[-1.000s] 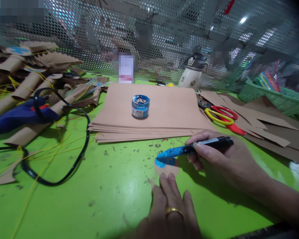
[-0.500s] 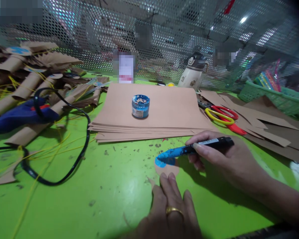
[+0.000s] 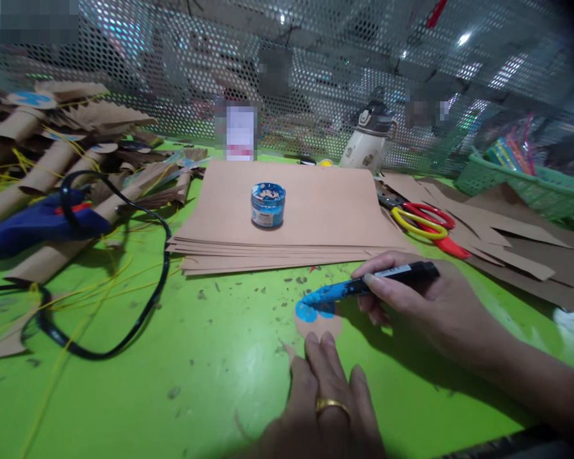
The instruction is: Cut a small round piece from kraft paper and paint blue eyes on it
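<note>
A small round piece of brown paper (image 3: 318,325) lies on the green table, with blue paint patches on its upper part. The fingertips of my left hand (image 3: 332,395), which wears a gold ring, press on its lower edge with the fingers stretched out. My right hand (image 3: 411,299) grips a black marker pen (image 3: 387,275) whose front end is coated in blue paint. The pen's tip touches the left blue patch. Beyond the circle, a small open jar of blue paint (image 3: 268,207) stands upright on a stack of brown paper sheets (image 3: 325,217).
Scissors (image 3: 423,222) with red and yellow handles lie beside cut paper strips (image 3: 521,255) at right. A green basket (image 3: 526,188) and a bottle (image 3: 366,143) stand behind. Left are paper rolls (image 3: 52,166), a blue glue gun (image 3: 43,223) and its black cord (image 3: 162,274).
The pen tip has shifted slightly within the left patch, which looks fuller and rounder with blue. My left hand stays pressed on the paper circle. The whole view has shifted slightly.
</note>
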`<state>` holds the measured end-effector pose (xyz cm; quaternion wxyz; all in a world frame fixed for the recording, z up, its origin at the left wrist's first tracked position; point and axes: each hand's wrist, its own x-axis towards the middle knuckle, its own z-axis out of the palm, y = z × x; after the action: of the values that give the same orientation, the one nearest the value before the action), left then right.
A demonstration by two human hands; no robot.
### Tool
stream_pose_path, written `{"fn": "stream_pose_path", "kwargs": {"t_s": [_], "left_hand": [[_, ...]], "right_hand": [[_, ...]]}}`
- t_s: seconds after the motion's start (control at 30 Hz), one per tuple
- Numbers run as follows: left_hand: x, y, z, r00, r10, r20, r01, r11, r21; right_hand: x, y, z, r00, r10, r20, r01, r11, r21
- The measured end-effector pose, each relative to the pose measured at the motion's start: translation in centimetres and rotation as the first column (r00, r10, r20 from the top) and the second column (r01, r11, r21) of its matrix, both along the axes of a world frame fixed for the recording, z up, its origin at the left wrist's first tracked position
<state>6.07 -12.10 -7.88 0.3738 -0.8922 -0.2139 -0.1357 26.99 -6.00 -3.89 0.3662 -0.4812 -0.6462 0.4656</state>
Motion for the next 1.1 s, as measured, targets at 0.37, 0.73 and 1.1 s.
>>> {"fn": "stream_pose_path", "kwargs": {"t_s": [0.37, 0.73, 1.1], "left_hand": [[0.11, -0.12, -0.31, 1.000, 0.013, 0.014, -0.013, 1.000, 0.002], [0.08, -0.21, -0.43, 1.000, 0.013, -0.001, -0.013, 1.000, -0.017], [-0.14, -0.03, -0.03, 1.000, -0.001, -0.016, 0.001, 1.000, 0.001]], "right_hand": [[-0.07, -0.08, 0.01, 1.000, 0.001, -0.019, -0.001, 1.000, -0.018], [-0.16, 0.05, -0.09, 1.000, 0.003, -0.005, -0.003, 1.000, -0.021], [-0.09, -0.20, 0.01, 0.999, 0.005, -0.044, -0.005, 1.000, -0.006]]}}
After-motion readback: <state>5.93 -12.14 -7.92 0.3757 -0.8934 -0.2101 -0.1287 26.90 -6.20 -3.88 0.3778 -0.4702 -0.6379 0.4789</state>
